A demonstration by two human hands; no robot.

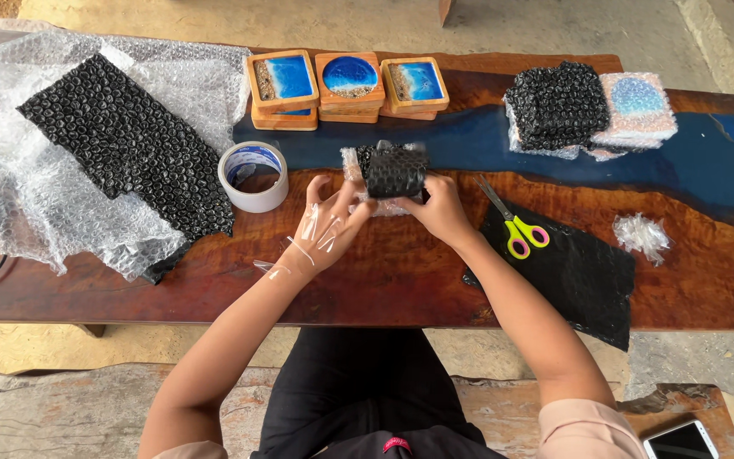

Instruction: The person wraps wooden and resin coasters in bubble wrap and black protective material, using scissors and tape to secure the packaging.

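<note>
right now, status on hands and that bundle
Left hand open, clear tape strips stuck on fingers. Right hand gripping black bubble-wrapped bundle. Scissors beside right wrist.

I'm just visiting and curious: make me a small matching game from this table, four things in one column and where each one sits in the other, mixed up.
Things:
1. tape roll
2. scissors
3. black wrapped bundle
4. phone

Places:
A. on the bench, bottom right corner
B. between both hands
C. on a black sheet, right of the right hand
D. beside the bubble wrap, left of the left hand

Pairs: 1-D, 2-C, 3-B, 4-A
</note>
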